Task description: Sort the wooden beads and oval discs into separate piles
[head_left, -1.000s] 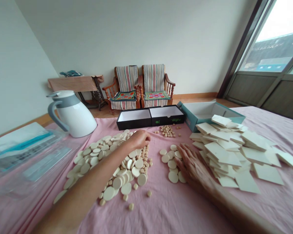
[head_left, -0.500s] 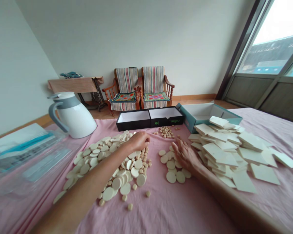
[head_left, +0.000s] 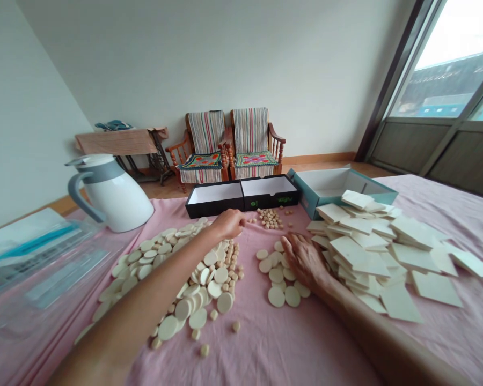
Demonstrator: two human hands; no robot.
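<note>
Reaching with the left hand (head_left: 230, 223), curled inward, over the far right edge of a broad heap of round wooden discs (head_left: 215, 289); cannot tell whether gripping a small piece or nothing, with the tips hidden from view. Could lose a pinched piece, if holding one, by loosening too soon above the heap. Resting the right hand (head_left: 304, 257) open, palm down, on the right side of a smaller group of wooden discs (head_left: 277, 275), just beside a loose stack of square wooden tiles (head_left: 358, 254). Could send tiles sliding leftward onto that smaller group by nudging the stack's left edge with a knuckle or wrist. Could also bury the small wooden beads (head_left: 240, 269) along the heap's right side under sliding discs by dragging too low. Farther out, just short of the black box (head_left: 216, 206), might scatter the far cluster of beads (head_left: 270, 219) by sweeping wide, given such rounded shapes. On the far right, might jolt the stack by bumping the teal box (head_left: 310, 202). Farther left, could unsettle the vacuum jug (head_left: 118, 198) by tugging the pink cloth (head_left: 265, 348).
</note>
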